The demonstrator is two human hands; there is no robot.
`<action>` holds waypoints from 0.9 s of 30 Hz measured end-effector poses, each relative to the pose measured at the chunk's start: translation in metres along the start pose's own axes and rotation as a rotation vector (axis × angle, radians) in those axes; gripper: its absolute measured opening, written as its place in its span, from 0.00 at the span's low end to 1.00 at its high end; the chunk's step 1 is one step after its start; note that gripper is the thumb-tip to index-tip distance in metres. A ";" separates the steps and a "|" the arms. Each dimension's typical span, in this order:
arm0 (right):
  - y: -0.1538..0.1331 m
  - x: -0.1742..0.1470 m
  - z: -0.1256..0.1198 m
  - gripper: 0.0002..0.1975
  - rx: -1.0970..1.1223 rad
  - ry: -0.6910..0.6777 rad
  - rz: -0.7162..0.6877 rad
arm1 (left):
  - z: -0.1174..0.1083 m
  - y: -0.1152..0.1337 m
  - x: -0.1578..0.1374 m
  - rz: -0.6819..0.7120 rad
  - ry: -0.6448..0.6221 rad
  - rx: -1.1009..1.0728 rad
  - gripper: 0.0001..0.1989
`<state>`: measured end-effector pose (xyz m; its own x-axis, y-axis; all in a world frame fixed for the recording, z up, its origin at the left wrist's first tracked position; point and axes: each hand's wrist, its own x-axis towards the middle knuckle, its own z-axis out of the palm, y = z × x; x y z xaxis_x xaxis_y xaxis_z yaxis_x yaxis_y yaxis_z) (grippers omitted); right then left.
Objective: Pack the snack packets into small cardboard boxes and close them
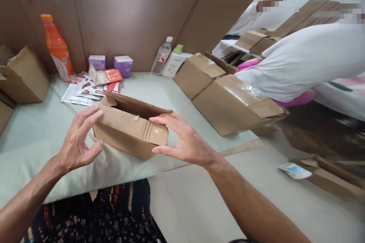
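Note:
A small cardboard box [125,138] sits before me on the pale green cloth, tilted slightly to the right. Its long back flap stands up, and a dark gap shows behind the folded front flap. My right hand [182,138] is around the box's right end, fingers over the top edge and thumb low on the near side. At the left end is my left hand [81,138], its fingers spread and the tips at the box's upper corner. The left thumb points inward, and nothing is held in that hand.
Behind the box lie several sachets [88,89], two purple packs [123,67], an orange bottle [58,51], a clear bottle [162,57] and a white bottle [173,62]. Larger cartons [225,102] stand right, others [31,76] left. A cardboard panel [137,19] rises behind. People in white sleeves [316,53] are at right.

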<state>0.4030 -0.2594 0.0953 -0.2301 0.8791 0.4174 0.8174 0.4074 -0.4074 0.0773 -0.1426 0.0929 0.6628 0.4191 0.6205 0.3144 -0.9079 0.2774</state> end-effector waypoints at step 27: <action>-0.027 0.067 0.032 0.10 -0.309 -0.341 0.059 | -0.012 0.008 0.001 0.123 0.009 -0.043 0.12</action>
<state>0.3481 -0.2036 0.1080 -0.2973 0.9507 0.0886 0.9413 0.3073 -0.1396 0.0727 -0.1498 0.1043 0.6884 0.3050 0.6581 0.2015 -0.9520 0.2304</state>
